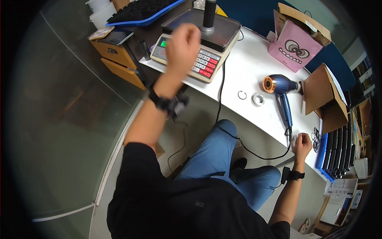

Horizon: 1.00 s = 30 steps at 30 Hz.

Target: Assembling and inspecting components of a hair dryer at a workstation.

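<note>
My left hand (183, 49), slightly blurred, is raised above the front of a weighing scale (217, 59) with a lit green display and red and white keys. Its fingers are curled closed; their inner side is hidden. A black cylinder (208, 18) with a silvery base stands upright on the scale's dark pan, beyond that hand. On the right, my right hand (303, 146) has its fingers bent together at the table edge. Beside it lies a cluster of thin black rings (316, 139). Whatever those fingers hold, if anything, cannot be made out.
A blue hair dryer (284, 89) lies on the white table, its cord hanging past the edge. Near it are a white ring (258, 99) and an open black ring (242, 95). A pink box (292, 47), a cardboard box (320, 93) and a blue tray (324, 159) of black cylinders stand right.
</note>
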Tool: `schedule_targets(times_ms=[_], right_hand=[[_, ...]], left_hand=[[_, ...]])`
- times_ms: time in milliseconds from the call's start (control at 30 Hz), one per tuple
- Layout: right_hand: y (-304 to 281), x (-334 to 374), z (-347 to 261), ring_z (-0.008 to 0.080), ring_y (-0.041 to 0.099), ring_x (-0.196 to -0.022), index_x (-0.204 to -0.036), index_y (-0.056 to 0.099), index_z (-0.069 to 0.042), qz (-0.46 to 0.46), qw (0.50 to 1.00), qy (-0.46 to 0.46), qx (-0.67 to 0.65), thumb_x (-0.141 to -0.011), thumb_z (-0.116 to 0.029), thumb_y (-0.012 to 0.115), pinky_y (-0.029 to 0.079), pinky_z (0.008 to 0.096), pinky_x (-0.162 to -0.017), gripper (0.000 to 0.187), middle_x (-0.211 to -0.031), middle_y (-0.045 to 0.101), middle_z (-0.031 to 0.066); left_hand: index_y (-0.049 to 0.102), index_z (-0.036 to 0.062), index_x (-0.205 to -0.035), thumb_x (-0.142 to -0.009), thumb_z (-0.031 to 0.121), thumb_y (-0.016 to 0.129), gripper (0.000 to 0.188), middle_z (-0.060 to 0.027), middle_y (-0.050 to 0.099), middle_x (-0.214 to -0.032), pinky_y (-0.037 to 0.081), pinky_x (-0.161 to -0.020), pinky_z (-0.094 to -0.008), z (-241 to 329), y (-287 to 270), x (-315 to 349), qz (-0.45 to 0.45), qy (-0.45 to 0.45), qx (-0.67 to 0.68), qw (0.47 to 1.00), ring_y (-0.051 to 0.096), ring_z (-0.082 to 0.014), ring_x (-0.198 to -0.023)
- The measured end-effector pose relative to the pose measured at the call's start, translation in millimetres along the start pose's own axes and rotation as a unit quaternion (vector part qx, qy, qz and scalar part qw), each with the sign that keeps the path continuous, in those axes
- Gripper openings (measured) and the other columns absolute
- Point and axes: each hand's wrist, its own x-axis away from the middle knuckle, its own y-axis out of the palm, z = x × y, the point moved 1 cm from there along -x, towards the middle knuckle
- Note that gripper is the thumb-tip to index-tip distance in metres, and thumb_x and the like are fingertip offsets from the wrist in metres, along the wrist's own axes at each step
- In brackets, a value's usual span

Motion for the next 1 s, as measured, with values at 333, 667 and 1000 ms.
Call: schedule_targets(times_ms=[333,667,1000], right_hand=[[3.5,4.7,-20.8,0.0046,0.054,-0.064,-0.09,0.068,0.004,0.019,0.999,-0.026,0.019,-0.099,-0.013,0.069,0.043,0.023,-0.06,0.018,-0.069,0.062,-0.0004],[4.8,5.6,-26.6,0.0071,0.057,-0.062,-0.089,0.07,0.003,0.02,0.999,-0.026,0.003,-0.097,-0.014,0.069,0.046,0.0249,-0.06,0.018,-0.068,0.066,0.0038],[6.1,6.6,-27.7,0.0163,0.063,-0.057,-0.089,0.073,0.0,0.045,0.998,-0.036,0.014,-0.091,-0.018,0.074,0.05,0.0307,-0.059,0.018,-0.065,0.068,0.0099]], left_hand=[[0.073,0.0004,-0.127,-0.073,0.058,0.085,0.08,-0.023,0.073,-0.123,0.055,-0.1,-0.0433,-98.4,45.7,-111.7,-0.326,-0.075,-0.298,0.894,0.071,-0.0355,-0.114],[0.08,-0.0011,-0.107,-0.069,0.048,0.084,0.063,-0.0219,0.078,-0.105,0.057,-0.092,-0.0413,-89.6,81.4,-110.6,-0.39,-0.131,-0.25,0.877,0.076,-0.0358,-0.1],[0.08,0.0007,-0.1,-0.072,0.042,0.087,0.05,-0.0146,0.079,-0.096,0.058,-0.084,-0.035,-4.9,86.4,-87.3,-0.372,-0.121,-0.153,0.907,0.076,-0.0233,-0.09]])
